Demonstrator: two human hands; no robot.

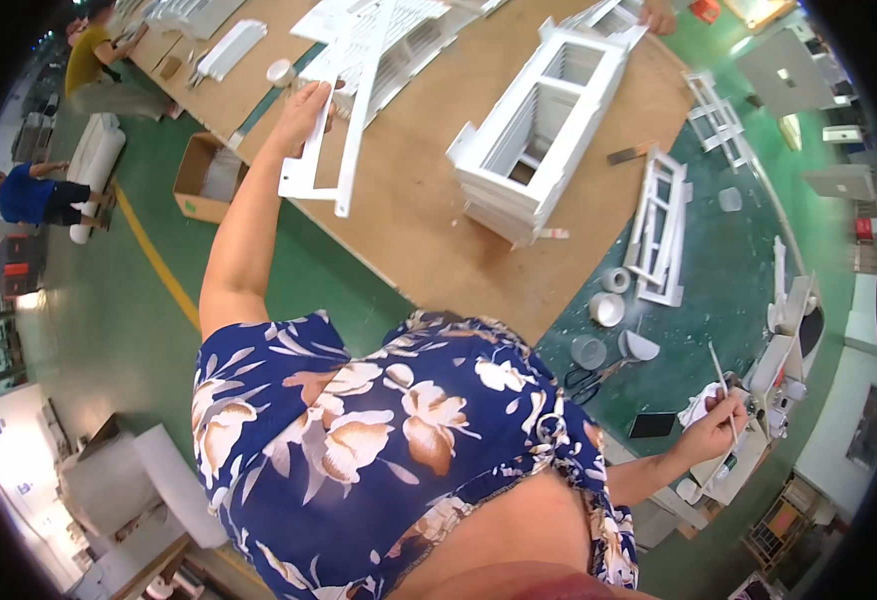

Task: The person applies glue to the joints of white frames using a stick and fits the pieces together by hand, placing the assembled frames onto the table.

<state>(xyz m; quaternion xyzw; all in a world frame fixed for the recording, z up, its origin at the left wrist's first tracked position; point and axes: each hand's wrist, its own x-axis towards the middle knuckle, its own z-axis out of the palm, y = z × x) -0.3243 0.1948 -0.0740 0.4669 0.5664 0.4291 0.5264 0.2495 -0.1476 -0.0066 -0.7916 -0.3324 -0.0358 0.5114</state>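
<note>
My left hand (305,118), arm stretched out, is closed on one side bar of a white rectangular frame (356,130), held up over the brown board tabletop (398,230). To its right stands a stack of white frames (558,110), each with a crossbar. Low on the right, my right hand (715,432) is closed around a thin pale stick (715,362) that points up; its tip is too small to make out. Close to that hand lie a crumpled white cloth (696,405) and a dark phone-like slab (651,425).
More white frames (658,230) lie on the green surface (703,260), near tape rolls (615,280), a white tub (606,309), a clear cup (587,351) and scissors (583,385). A scraper (630,154) rests at the board's edge. A cardboard box (203,180) and two people stand left.
</note>
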